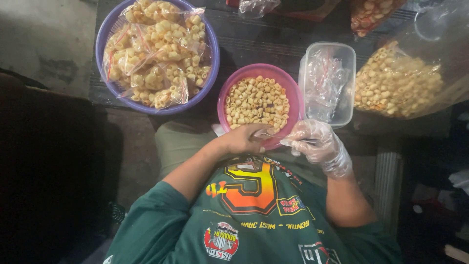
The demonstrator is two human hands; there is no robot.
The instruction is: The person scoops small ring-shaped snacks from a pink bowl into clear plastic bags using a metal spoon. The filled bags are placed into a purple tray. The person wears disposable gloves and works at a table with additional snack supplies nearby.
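1. A small clear plastic bag (273,134) is being held at the near rim of the pink bowl (293,93), between both hands.
2. The bag is being pinched by closed left hand (244,139) fingers and by the gloved right hand (317,144).
3. Ring-shaped snacks (256,102) are being kept in the bowl; a purple basin (110,29) of filled bags is sitting to its left.

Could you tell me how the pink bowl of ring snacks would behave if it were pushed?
The pink bowl looks like thin plastic and holds only puffed ring snacks, so it is probably light and would slide easily. It is wide and low, so tipping seems unlikely. The loose snacks would likely shift or spill if it were jolted.
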